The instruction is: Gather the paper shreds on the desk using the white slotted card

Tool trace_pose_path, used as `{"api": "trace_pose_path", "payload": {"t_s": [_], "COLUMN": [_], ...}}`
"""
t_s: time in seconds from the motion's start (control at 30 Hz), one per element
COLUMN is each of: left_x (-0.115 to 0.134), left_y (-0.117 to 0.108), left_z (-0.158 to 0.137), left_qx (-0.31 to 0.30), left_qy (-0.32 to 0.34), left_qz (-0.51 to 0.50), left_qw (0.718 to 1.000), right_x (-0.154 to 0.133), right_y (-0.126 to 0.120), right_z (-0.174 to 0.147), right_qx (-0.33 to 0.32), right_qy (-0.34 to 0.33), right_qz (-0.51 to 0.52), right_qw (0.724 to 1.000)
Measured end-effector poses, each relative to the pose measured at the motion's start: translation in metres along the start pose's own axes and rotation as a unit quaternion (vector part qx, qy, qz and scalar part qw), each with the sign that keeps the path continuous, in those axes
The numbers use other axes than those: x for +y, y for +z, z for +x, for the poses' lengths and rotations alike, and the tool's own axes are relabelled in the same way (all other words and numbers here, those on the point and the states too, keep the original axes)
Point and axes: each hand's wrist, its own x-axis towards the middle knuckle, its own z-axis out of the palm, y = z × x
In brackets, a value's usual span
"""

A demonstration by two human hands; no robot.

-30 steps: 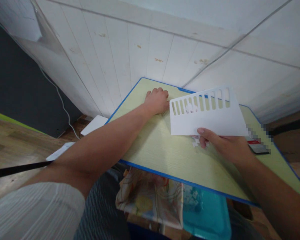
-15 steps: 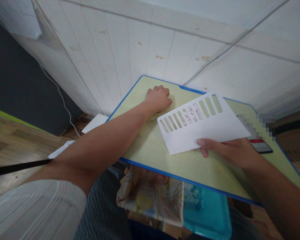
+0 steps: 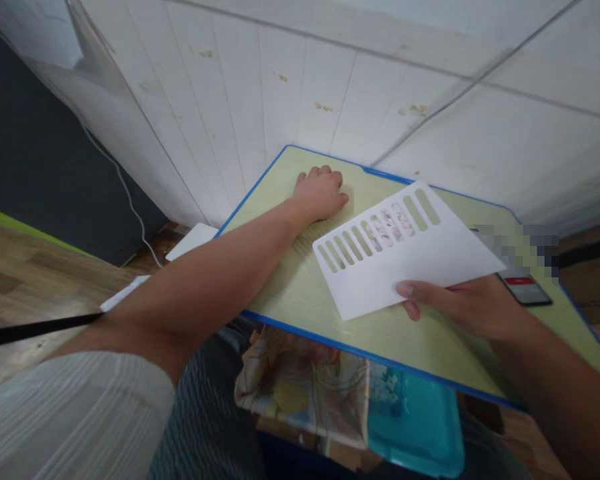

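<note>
My right hand (image 3: 460, 303) grips a white card with a row of slots (image 3: 400, 267) by its near edge, thumb on top. The card is tilted above the table. Through several slots the pale table shows, and through a few middle ones a reddish printed pattern (image 3: 387, 225); what bears that pattern is hidden. My left hand (image 3: 323, 192) lies palm down on the yellow-green table (image 3: 275, 280), left of the card and apart from it. Its fingers are spread and slightly bent, with nothing visible in them.
A phone (image 3: 527, 290) lies on the table at the right, partly blurred out. Below the front edge are a turquoise plastic container (image 3: 420, 420) and a patterned cloth (image 3: 305, 393). Behind the table stands a white panelled wall (image 3: 300, 80) with a cable (image 3: 445, 103) running across it.
The card has turned slightly in my right hand's grip, its near left corner a little lower. The reddish pattern shows through slightly different slots. My left hand stays on the table.
</note>
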Motion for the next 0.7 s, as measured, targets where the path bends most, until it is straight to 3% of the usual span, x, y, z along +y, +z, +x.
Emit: {"api": "trace_pose_path", "payload": {"t_s": [0.07, 0.27, 0.57, 0.63, 0.7], "left_x": [-0.001, -0.001, -0.003, -0.004, -0.003], "left_y": [0.001, 0.002, 0.006, 0.006, 0.005], "left_z": [0.001, 0.001, 0.004, 0.005, 0.004], "left_qx": [0.002, -0.002, 0.007, 0.008, 0.007], "left_qy": [0.001, -0.002, -0.002, -0.002, -0.001], "left_qz": [0.000, -0.008, -0.003, -0.005, -0.007], "left_qw": [1.000, 1.000, 1.000, 1.000, 1.000], "right_x": [-0.002, -0.003, -0.011, -0.007, -0.002], "right_y": [-0.001, -0.002, 0.001, -0.001, -0.004], "right_z": [-0.001, 0.000, -0.004, -0.005, -0.005], "right_qx": [-0.024, -0.011, -0.083, -0.077, -0.016], "right_qy": [0.004, 0.017, 0.025, 0.021, 0.019], "right_qz": [0.017, 0.022, 0.079, 0.089, 0.075], "right_qw": [1.000, 1.000, 0.993, 0.993, 0.997]}}
